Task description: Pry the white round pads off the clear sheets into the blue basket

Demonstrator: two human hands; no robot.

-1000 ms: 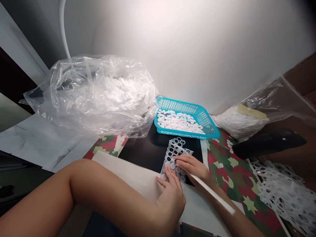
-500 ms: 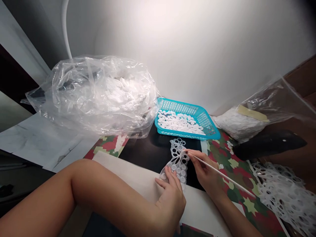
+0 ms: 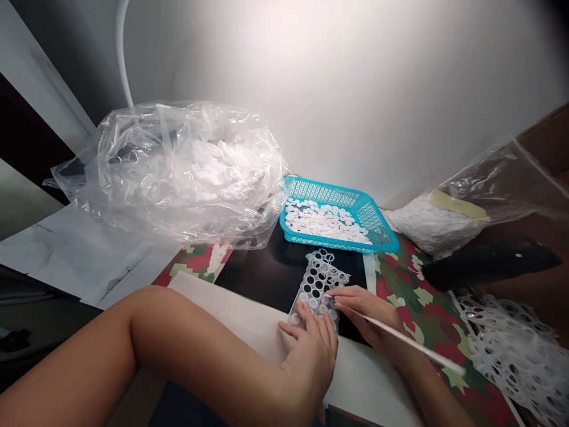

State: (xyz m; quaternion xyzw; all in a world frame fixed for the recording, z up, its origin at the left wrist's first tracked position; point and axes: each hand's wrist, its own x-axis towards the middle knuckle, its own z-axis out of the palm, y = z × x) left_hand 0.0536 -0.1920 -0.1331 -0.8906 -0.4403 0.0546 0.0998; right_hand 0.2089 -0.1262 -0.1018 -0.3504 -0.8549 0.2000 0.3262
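A white perforated sheet (image 3: 316,284) lies flat on a dark surface, with small white discs still in its lower part and black holes showing higher up. My left hand (image 3: 311,350) rests on its lower end, fingers spread and pressing it down. Just to the right, my right hand (image 3: 364,308) grips a thin white stick (image 3: 413,339). The stick's tip reaches the sheet's edge near my left fingers. Under my left forearm lies a cream paper sheet (image 3: 231,314).
A turquoise plastic basket (image 3: 338,198) full of white discs stands beyond the sheet. A large clear bag (image 3: 178,172) lies to its left. On the right are a bag of white discs (image 3: 431,225), a black object (image 3: 489,264), perforated white scrap (image 3: 511,356) and camouflage cloth (image 3: 427,320).
The sheet's upper part, raised and twisted half a second ago, now lies flat. My right hand has dropped lower and closer to the sheet, with the stick lying flatter. My left hand has barely moved.
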